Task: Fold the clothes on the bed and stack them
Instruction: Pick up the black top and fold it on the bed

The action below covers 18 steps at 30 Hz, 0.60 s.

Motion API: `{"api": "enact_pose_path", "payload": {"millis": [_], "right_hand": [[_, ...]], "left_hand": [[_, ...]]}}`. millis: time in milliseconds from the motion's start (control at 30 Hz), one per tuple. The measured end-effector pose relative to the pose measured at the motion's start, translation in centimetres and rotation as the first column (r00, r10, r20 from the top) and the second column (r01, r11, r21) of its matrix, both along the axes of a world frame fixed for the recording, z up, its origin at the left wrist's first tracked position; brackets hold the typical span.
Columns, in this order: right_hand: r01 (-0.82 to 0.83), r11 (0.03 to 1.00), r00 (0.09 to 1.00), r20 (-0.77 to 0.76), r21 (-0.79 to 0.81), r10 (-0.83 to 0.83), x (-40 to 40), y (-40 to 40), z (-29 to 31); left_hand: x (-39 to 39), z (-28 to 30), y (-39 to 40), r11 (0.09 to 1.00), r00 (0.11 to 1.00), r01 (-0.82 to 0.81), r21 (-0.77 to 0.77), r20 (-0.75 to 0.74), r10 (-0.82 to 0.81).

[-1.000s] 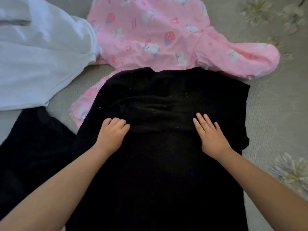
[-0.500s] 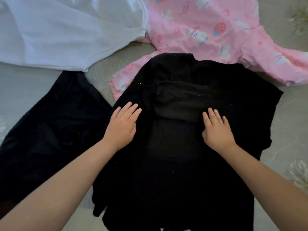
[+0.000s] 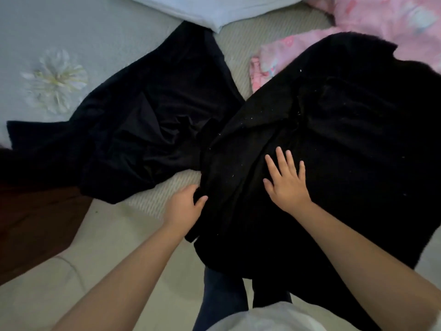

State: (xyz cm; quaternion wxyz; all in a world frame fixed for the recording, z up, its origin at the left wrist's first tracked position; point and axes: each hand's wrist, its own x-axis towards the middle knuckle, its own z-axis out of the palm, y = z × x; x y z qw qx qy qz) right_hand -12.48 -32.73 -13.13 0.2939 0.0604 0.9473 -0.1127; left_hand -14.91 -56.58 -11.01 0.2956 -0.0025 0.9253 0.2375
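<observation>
Bed (image 3: 100, 237): right hand (image 3: 286, 185) flat, fingers (image 3: 280, 155) spread.

On the bed (image 3: 102, 237), the right hand (image 3: 286, 183) lies flat with fingers spread on a black knit garment (image 3: 346, 144), while the left hand (image 3: 185, 206) grips that garment's left edge. A second black garment (image 3: 143, 125) lies crumpled just beside it; a pink printed garment (image 3: 372, 25) and a white one (image 3: 205, 10) sit beyond.

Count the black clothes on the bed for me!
2: one black garment lies under both hands, and another crumpled black garment is left of it. More may be hidden out of view.
</observation>
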Motion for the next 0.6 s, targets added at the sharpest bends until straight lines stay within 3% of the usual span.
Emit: {"api": "enact_pose_path", "payload": {"millis": [100,167,333,467,600], "right_hand": [[-0.033,0.999,0.999,0.034,0.008,0.032,-0.4,0.3,0.5],[-0.056,0.998,0.996,0.074,-0.011,0.057,-0.8,0.7,1.1],[0.026,0.988,0.995,0.103,-0.152,-0.011,-2.0,2.8,4.3],[0.162,0.975,0.987,0.006,-0.155,-0.163,-0.9,6.1,7.8],[0.329,0.937,0.936,-0.091,-0.12,-0.34,2.4,11.3,11.0]], "left_hand": [[-0.2,0.7,0.5,0.981,0.978,-0.177,0.081,-0.095,0.185],[-1.4,2.2,0.5,0.94,0.919,-0.291,0.178,-0.221,0.326],[-6.6,7.8,2.2,0.836,0.711,-0.317,0.448,-0.471,0.522],[-11.7,11.7,7.2,0.777,0.641,-0.22,0.59,-0.514,0.571],[-14.1,15.0,16.1,0.77,0.69,0.046,0.637,-0.577,0.436]]}}
